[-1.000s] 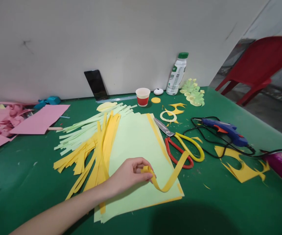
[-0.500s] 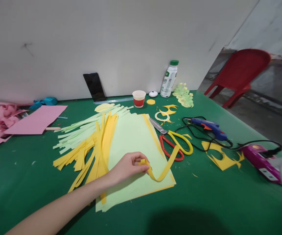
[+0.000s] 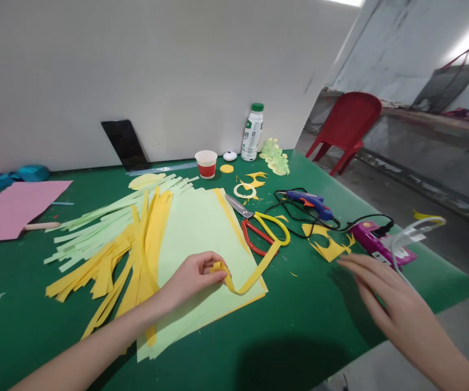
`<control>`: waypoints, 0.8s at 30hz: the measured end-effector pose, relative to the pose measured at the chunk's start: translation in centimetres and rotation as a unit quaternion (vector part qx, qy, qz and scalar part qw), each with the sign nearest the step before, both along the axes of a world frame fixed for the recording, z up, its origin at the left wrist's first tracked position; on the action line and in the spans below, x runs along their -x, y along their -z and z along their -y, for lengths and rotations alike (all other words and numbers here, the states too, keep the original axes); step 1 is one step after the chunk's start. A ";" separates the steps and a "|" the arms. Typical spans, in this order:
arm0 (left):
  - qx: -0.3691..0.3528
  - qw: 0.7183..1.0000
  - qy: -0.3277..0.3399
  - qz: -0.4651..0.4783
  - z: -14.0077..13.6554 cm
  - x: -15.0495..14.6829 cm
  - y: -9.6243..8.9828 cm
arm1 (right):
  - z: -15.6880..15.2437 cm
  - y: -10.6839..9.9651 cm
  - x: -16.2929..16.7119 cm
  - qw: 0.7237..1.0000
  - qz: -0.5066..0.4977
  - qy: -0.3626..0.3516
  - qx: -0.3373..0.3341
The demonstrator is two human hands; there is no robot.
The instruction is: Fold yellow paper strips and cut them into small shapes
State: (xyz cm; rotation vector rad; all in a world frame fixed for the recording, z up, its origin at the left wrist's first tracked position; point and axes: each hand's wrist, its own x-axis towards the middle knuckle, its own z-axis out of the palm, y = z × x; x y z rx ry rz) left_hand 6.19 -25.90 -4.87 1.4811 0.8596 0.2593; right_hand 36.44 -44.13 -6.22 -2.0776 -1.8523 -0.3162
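Observation:
My left hand (image 3: 200, 274) pinches the curled end of a yellow paper strip (image 3: 253, 279) above a stack of light green paper sheets (image 3: 191, 228). The strip's free end reaches over the handles of the scissors (image 3: 265, 231), which lie at the stack's right edge. Yellow strips (image 3: 140, 260) and pale green strips (image 3: 96, 233) are heaped left of the stack. At the right, my right hand (image 3: 385, 293) hovers over the table with its fingers stretched out, holding nothing. Near its fingertips lies a cut yellow paper scrap (image 3: 328, 247).
A blue glue gun (image 3: 310, 202) and a purple power strip (image 3: 375, 241) with cables lie at the right. Along the back stand a paper cup (image 3: 206, 165), a bottle (image 3: 253, 133) and a leaning phone (image 3: 124, 144). Pink paper (image 3: 14, 209) lies left, a red chair (image 3: 348, 127) beyond the table.
My right hand has come into view at the right. The view has swung to the right, shifting everything leftward. My left hand still pinches the yellow strip.

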 end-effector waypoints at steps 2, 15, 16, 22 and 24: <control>0.002 1.000 0.001 -0.002 0.0 0.0 0.0 | -2.8 1.3 -2.0 1.000 0.009 -0.012 0.008; 0.006 1.000 0.003 -0.023 0.0 -0.2 -0.2 | -5.9 3.3 -5.6 0.993 0.032 -0.042 0.105; 0.003 1.000 0.004 -0.026 0.0 -0.2 -0.2 | -5.5 3.3 -5.2 0.993 0.031 -0.040 0.103; -0.009 0.999 0.012 -0.041 0.0 -0.2 -0.1 | -2.3 2.8 -2.8 0.994 0.016 -0.055 0.096; -0.005 0.999 0.012 -0.046 0.0 -0.3 -0.1 | -1.7 2.4 -2.5 0.995 0.001 -0.050 0.089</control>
